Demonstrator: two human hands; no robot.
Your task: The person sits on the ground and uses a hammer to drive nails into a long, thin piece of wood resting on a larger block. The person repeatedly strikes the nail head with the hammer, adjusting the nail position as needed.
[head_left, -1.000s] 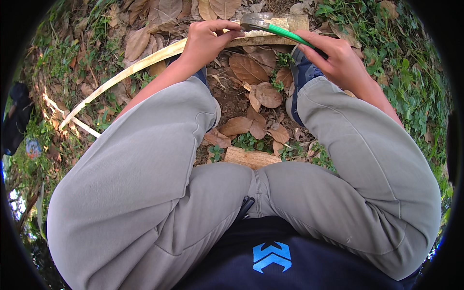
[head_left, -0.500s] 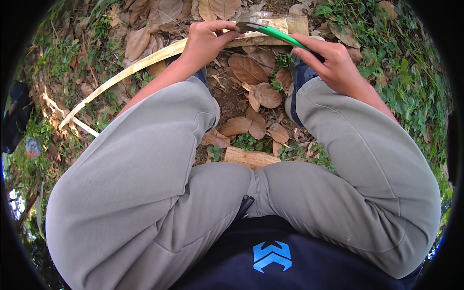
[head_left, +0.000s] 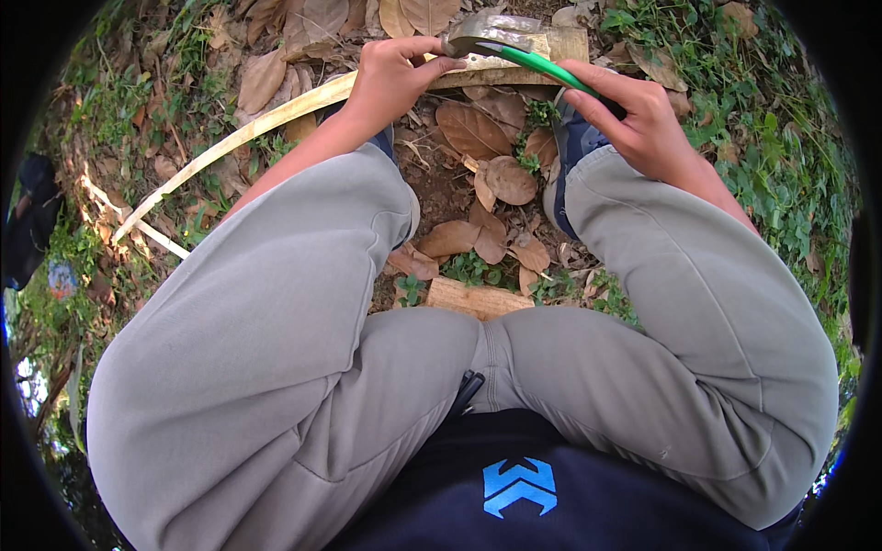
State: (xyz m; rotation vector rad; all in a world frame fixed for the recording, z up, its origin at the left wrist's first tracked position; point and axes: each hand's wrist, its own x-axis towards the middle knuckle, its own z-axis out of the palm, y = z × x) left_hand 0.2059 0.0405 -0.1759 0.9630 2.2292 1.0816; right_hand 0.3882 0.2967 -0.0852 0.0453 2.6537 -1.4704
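Note:
My right hand is wrapped round the green handle of a claw hammer. Its metal head lies over a long pale wooden strip, close to my left fingertips. With thumb and fingers together, my left hand pinches at the strip beside the hammer head; whatever is between the fingertips is too small or hidden to make out. The strip's right end rests at a short wooden block, partly covered by the hammer. Toward the left the strip runs out long and looks bent.
Another thin strip crosses the far end on the left. A wood piece lies between my legs. Dry brown leaves and green plants cover the ground. My shoes flank the work. A dark object stands at the left edge.
The hammer head has risen slightly and shifted a little right, with my right hand moving slightly right too. My left hand and the long strip stay nearly where they were.

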